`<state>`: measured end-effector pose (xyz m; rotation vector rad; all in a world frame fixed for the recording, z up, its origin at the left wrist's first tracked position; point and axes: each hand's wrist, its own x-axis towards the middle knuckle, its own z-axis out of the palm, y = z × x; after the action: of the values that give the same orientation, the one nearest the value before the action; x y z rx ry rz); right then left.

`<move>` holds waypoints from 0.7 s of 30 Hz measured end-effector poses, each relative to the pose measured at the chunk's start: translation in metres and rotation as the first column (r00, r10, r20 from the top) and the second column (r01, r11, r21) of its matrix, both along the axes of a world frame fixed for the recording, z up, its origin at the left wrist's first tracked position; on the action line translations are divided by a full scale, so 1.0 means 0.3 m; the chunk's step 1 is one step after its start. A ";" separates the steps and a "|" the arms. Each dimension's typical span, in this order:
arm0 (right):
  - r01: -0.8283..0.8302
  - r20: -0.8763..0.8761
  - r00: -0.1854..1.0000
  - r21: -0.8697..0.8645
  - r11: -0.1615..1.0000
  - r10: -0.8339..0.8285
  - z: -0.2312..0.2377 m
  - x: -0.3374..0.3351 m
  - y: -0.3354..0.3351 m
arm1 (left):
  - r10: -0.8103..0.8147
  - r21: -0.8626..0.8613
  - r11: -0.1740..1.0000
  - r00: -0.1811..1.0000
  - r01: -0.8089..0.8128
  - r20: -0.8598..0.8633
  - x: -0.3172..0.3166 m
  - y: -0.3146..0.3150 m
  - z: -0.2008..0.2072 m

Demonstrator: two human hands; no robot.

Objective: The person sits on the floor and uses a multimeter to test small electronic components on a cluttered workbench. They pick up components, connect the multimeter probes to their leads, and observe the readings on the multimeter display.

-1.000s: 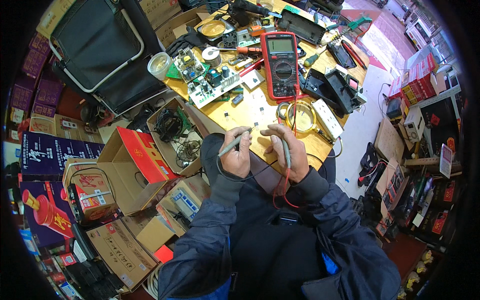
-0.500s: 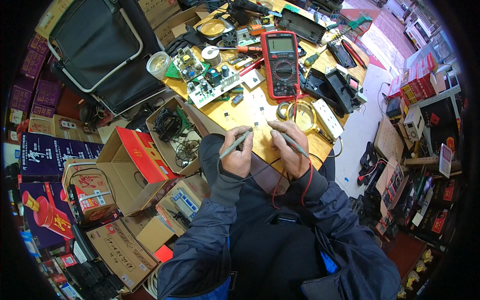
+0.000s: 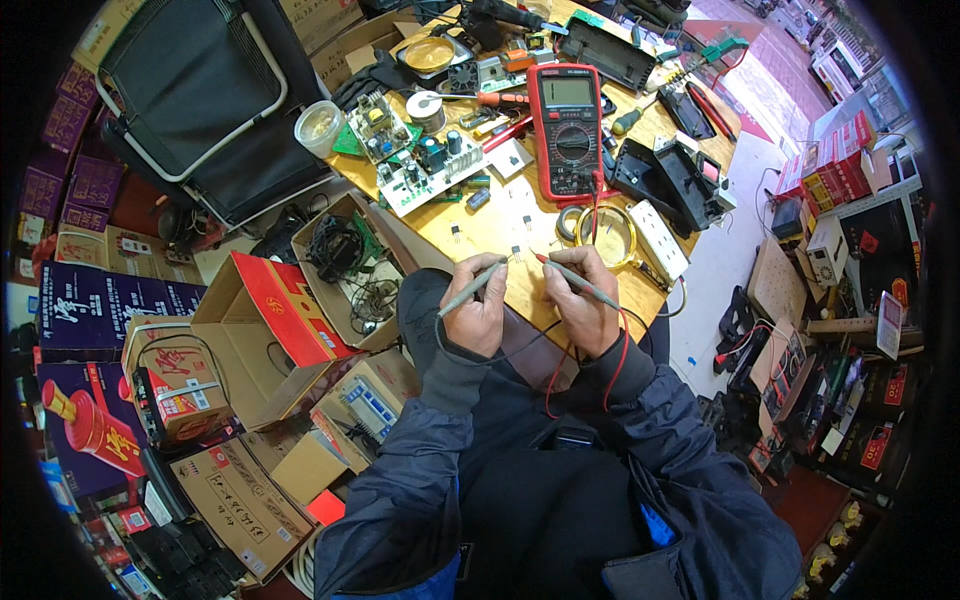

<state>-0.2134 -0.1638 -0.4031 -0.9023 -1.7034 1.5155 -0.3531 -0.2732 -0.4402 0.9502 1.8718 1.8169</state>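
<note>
My left hand (image 3: 474,318) is closed around a grey test probe (image 3: 468,291) with a black lead. A second grey probe (image 3: 586,285), red at its tip and joined to a red lead, is pinched in my right hand (image 3: 588,318). Both tips point at a small black three-legged transistor (image 3: 516,251) on the wooden table; whether they touch its legs I cannot tell. Two similar parts lie close by, one transistor (image 3: 528,222) just beyond and another (image 3: 456,231) to the left. Farther back lies a red digital multimeter (image 3: 570,175), its screen lit.
Circuit boards (image 3: 430,172) fill the table's left side. A white power strip (image 3: 655,240), a roll of yellowish tape (image 3: 630,225) and an open black plastic case (image 3: 665,185) lie on the right. Below left stand open cardboard boxes (image 3: 235,335); a black folding chair (image 3: 200,100) is behind them.
The red tip of the right probe now shows, where the fingers' angle hid it before. Otherwise the hands stay almost in place, and the whole view has shifted very slightly.
</note>
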 end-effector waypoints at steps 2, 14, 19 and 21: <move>0.003 -0.004 1.000 0.011 1.000 -0.002 0.003 0.001 -0.002 | 0.020 0.008 1.000 1.000 -0.020 -0.008 0.002 0.002 -0.005; -0.004 0.048 0.999 0.119 0.993 -0.002 -0.018 0.007 0.005 | 0.057 0.019 0.998 0.998 -0.057 -0.024 0.008 0.010 -0.002; 0.002 0.055 0.998 0.120 0.993 -0.009 0.000 0.003 0.005 | 0.051 0.007 0.999 0.998 -0.051 -0.031 0.013 0.008 0.019; -0.019 0.047 0.999 0.221 0.975 0.008 0.006 0.001 0.008 | 0.055 0.008 0.998 0.997 -0.054 -0.051 0.013 0.011 0.024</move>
<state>-0.2130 -0.1614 -0.4013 -0.8148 -1.8716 1.2903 -0.3493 -0.2698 -0.4329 0.9656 1.9415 1.8478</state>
